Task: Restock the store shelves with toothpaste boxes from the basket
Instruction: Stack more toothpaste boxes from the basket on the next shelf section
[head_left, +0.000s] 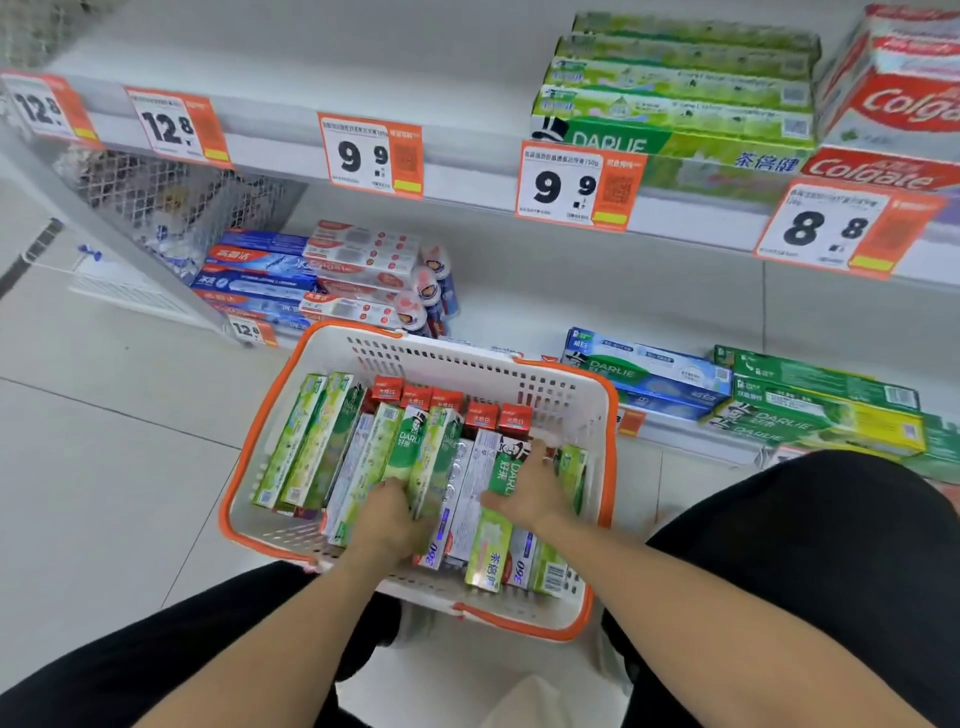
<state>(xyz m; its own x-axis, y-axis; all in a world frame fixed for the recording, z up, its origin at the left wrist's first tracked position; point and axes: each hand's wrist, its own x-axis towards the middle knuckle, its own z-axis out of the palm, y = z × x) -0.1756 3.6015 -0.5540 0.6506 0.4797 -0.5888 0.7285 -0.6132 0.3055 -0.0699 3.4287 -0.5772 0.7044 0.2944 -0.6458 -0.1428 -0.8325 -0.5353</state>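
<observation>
Gripping toothpaste boxes, basket, both hands

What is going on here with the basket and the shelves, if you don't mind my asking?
A person is crouched before store shelves, with both hands in a white, orange-rimmed basket full of toothpaste boxes. The left hand grips green boxes near the middle; the right hand holds a green Darlie box. No box has left the basket yet. The upper shelf has bare stretches beside the stacked green boxes.
</observation>
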